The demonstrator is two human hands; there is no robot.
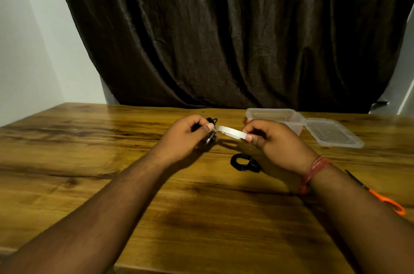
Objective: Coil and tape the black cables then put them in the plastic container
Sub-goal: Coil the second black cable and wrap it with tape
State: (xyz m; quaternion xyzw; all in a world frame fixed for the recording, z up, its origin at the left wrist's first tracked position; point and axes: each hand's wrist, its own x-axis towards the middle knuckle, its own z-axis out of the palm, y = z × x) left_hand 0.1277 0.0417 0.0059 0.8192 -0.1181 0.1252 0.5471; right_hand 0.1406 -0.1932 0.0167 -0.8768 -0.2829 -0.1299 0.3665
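Observation:
My left hand (188,137) grips a coiled black cable (211,121) above the middle of the wooden table, thumb pressed on it. My right hand (273,141) holds a white roll of tape (231,132) by its rim, and the roll's left edge meets the cable at my left thumb. A second black cable coil (243,162) lies on the table just below and left of my right hand. The clear plastic container (272,115) stands open behind my right hand.
The container's clear lid (331,133) lies flat to its right. Orange-handled scissors (380,198) lie at the right, partly under my right forearm. A dark curtain hangs behind the wooden table (89,161), with a white wall at the left.

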